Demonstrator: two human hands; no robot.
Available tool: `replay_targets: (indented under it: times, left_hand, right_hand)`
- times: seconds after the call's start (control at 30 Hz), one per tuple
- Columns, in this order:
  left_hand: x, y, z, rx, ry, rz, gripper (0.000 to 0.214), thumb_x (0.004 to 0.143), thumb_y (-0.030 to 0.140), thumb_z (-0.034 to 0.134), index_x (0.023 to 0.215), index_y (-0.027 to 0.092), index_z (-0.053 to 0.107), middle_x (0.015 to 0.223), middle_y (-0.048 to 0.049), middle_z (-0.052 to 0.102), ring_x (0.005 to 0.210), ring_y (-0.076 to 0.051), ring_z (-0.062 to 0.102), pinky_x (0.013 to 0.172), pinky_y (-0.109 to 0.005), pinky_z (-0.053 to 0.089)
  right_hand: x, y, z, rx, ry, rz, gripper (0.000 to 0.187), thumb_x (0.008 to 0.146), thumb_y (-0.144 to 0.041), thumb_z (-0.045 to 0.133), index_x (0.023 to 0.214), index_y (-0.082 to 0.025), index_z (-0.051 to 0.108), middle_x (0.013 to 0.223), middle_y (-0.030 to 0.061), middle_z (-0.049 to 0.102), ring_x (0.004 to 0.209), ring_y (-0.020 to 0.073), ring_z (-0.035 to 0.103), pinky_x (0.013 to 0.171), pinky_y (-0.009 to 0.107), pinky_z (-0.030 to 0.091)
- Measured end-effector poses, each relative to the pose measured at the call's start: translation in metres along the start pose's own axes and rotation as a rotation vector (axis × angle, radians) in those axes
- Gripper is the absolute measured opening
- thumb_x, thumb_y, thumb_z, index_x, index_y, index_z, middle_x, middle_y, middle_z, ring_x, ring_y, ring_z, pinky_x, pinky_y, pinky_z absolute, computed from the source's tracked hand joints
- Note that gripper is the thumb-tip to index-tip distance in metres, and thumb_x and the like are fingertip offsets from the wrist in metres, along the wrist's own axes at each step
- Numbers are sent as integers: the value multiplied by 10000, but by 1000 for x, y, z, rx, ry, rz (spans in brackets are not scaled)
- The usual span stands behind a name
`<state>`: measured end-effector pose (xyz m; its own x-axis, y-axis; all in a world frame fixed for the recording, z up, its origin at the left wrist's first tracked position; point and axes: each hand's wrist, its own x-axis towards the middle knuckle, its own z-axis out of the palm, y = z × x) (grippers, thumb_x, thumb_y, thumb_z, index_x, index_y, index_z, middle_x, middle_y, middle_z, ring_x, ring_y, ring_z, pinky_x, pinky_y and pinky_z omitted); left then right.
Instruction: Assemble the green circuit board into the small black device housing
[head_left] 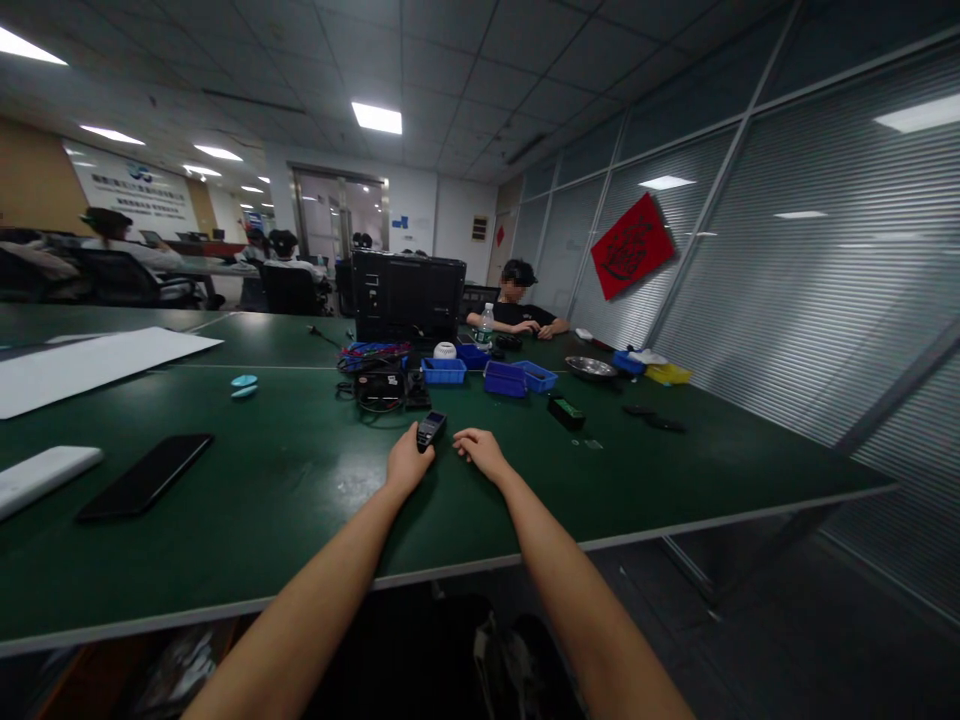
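Note:
In the head view my left hand [407, 462] is closed around a small black handheld device [431, 428] with a little screen and buttons. The device is tilted up just above the green table, its screen side toward me. My right hand [482, 452] rests at the table surface to the right of it, apart from the device. Its fingers are loosely bent and slightly apart, with nothing visible in them. Beyond my hands lie a black boxy device with cables [380, 388] and a black box with a green top [566, 411].
The green table [300, 540] carries blue trays [444, 371], a metal bowl [591, 368], a yellow tray [668, 374], a bottle [485, 326] and a monitor [409, 297]. At left lie a black phone-like slab [146, 477] and a white slab [46, 477]. Another person [517, 305] sits across the table.

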<state>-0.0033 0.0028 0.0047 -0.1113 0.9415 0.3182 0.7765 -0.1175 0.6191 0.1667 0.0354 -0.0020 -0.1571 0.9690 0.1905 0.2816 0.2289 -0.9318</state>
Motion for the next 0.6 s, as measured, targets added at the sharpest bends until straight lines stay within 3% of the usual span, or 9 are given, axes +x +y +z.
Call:
replay_targets:
  times: [0.3,0.6]
  left_hand:
    - [-1,-16,-32,54,3,-98,536,719,314,503,1227,154,438,1133,-133,578,1000,-257,556,806,-322,423]
    - [8,-76,-99,210,57,-291,555,715,375,489,1224,164,424,1134,-137,577,1002,-270,556,772,-321,431]
  right_hand:
    - [2,5,-4,28,4,-26,202,680,-149,456,816,-125,603,689,34,616,501,71,511,414,172,393]
    - [1,1,-5,39,-4,-15,192,684,-133,456,808,-124,601,682,32,616,499,67,508,407,161,389]
